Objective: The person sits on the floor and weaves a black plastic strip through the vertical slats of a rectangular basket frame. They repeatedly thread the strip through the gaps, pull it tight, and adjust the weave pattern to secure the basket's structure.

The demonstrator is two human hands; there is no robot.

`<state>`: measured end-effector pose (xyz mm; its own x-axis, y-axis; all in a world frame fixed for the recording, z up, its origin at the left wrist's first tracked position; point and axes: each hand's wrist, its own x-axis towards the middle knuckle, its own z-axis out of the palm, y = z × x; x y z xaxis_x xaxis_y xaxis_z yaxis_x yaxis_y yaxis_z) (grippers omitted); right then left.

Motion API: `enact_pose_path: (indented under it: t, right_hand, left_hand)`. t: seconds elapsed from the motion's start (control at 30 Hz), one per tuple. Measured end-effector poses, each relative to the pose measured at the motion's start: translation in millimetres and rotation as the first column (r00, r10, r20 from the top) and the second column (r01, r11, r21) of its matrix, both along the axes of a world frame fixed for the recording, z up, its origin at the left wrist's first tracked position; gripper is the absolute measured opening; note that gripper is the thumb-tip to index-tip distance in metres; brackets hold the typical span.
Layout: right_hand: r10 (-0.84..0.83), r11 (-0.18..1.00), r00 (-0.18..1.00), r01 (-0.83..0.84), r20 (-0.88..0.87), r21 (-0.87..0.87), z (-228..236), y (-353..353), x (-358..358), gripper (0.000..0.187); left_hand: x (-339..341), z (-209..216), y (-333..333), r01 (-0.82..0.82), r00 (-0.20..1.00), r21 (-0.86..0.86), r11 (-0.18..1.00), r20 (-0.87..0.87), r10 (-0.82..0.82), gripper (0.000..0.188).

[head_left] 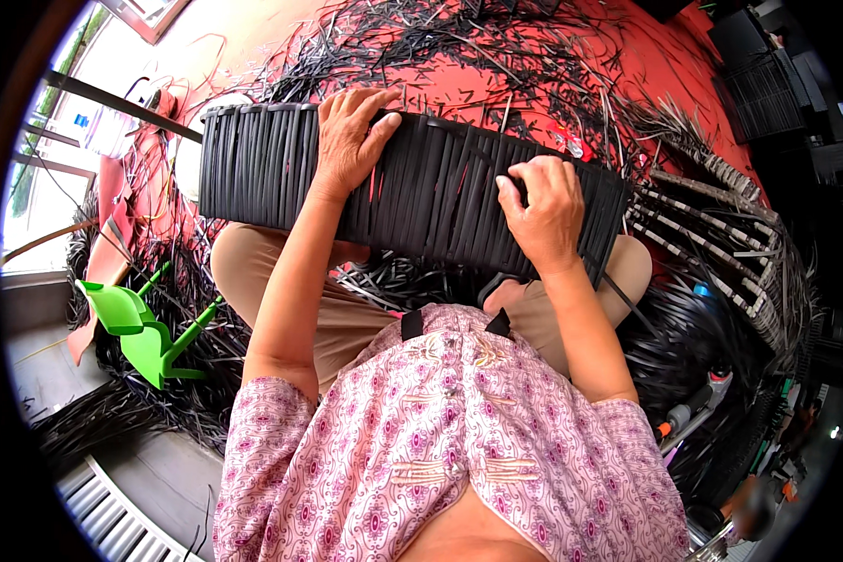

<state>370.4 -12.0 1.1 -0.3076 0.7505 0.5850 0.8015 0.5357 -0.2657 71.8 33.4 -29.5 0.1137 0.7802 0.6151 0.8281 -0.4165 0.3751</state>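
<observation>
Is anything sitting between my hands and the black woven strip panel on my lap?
Nothing visible does. The left hand lies flat over the top edge of the black woven strip panel, and the right hand grips it directly near its right end.

Head view. Both bare forearms rise from the lower centre of the frame toward its upper middle. The left hand (348, 136), left of centre, lies palm down with fingers spread and bent forward, thumb pointing right. The right hand (545, 208), right of centre and lower, is curled into a loose fist, knuckles up, its thumb pressed against the fingers.
</observation>
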Motion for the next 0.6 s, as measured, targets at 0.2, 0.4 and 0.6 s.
enact_pose_path:
  t: [0.2, 0.4, 0.6]
  right_hand:
    - [0.109, 0.994, 0.994, -0.109, -0.016, 0.017, -3, 23, -46, 0.034]
    - [0.092, 0.996, 0.996, -0.092, -0.008, -0.007, -22, 14, -53, 0.026]
    - [0.107, 0.993, 0.994, -0.107, 0.002, 0.04, -33, 7, -51, 0.022]
  left_hand:
    - [-3, 3, 1, 0.062, 0.997, -0.033, 0.997, 0.035, -0.061, 0.035]
    - [14, 16, -9, 0.098, 0.994, -0.034, 0.995, -0.035, -0.099, 0.039]
    - [53, 5, -48, 0.164, 0.954, -0.109, 0.98, -0.234, -0.186, 0.059]
